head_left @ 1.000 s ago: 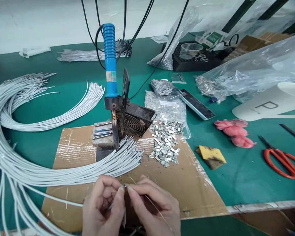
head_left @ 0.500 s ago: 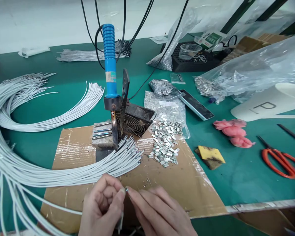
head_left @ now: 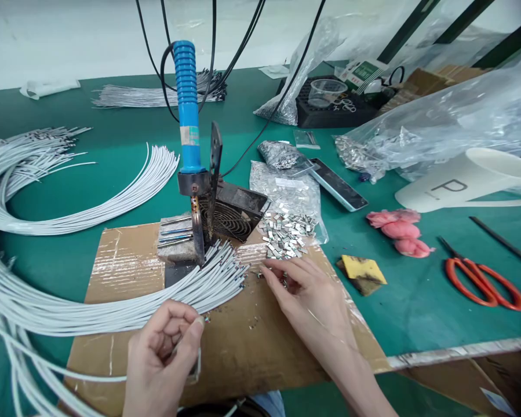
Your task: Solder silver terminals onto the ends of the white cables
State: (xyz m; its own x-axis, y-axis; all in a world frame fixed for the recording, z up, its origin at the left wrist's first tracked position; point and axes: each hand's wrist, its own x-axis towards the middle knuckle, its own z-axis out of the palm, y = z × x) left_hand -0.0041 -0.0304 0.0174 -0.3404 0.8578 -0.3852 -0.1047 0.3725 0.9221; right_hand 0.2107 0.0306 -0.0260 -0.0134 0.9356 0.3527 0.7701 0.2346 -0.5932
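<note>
Grey-white thin wire [head_left: 112, 377] sits pinched at its tip between thumb and forefinger of the left hand [head_left: 162, 362]. Just ahead lies the fanned bundle of white wires [head_left: 177, 292]. Spread right hand [head_left: 310, 292] touches the small silver metal clips [head_left: 286, 240] on brown cardboard [head_left: 125, 260].

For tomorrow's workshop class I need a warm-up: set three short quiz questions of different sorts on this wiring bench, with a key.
1. True or false: the right hand rests on the pile of small metal clips.
2. Which lies nearest the bench's right edge? A) pink cloth B) orange scissors C) yellow sponge
3. Fill in: the left hand pinches the end of a white ____.

Key: 1 true; 2 B; 3 wire.
</note>
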